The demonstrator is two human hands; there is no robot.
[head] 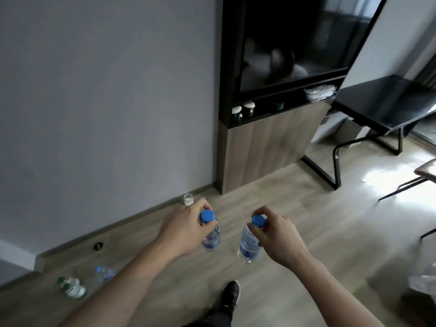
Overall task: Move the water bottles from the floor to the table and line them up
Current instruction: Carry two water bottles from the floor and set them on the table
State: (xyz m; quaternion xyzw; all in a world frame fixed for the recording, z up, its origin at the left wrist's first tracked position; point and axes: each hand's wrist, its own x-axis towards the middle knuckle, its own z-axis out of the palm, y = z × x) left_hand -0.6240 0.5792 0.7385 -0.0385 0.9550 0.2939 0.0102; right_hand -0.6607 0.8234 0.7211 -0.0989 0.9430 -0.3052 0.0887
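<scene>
My left hand [186, 228] grips a blue-capped water bottle [211, 234] by its neck, held upright above the floor. A second blue-capped water bottle [249, 244] hangs from my right hand [276, 237], which pinches it just below the cap. On the floor at the lower left lie another blue-capped bottle [103, 273] and two green-capped bottles [72, 287]. A black table [387, 102] stands at the far right by the wall.
A wood and black wall cabinet [266, 138] with a dark screen stands ahead. A small white jar [188, 199] sits by the skirting board. A chair [422, 175] is at the right edge. My dark shoe [231, 293] is on the wooden floor below.
</scene>
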